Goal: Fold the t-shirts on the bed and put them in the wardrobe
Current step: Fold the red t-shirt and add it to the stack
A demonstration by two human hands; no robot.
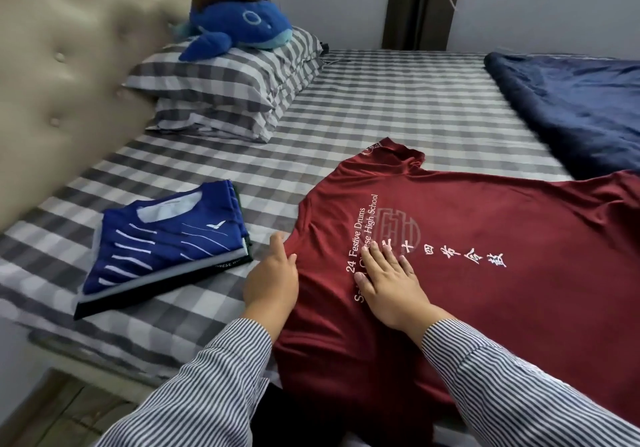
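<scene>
A dark red t-shirt (485,301) with white lettering lies spread flat on the checked bed (381,100), its collar pointing left and away. My right hand (389,282) presses flat on the print with straight fingers. At the shirt's left edge by the shoulder, my left hand (273,278) has its fingers tucked at the fabric edge; whether it pinches the cloth is unclear. A folded blue t-shirt (166,238) with white stripes tops a small stack of folded shirts to the left.
Two checked pillows (221,90) sit at the padded headboard (62,76) with a blue whale plush (239,27) on top. A navy blanket (581,107) lies bunched at the far right. The bed's near edge and wooden floor (69,412) show at bottom left.
</scene>
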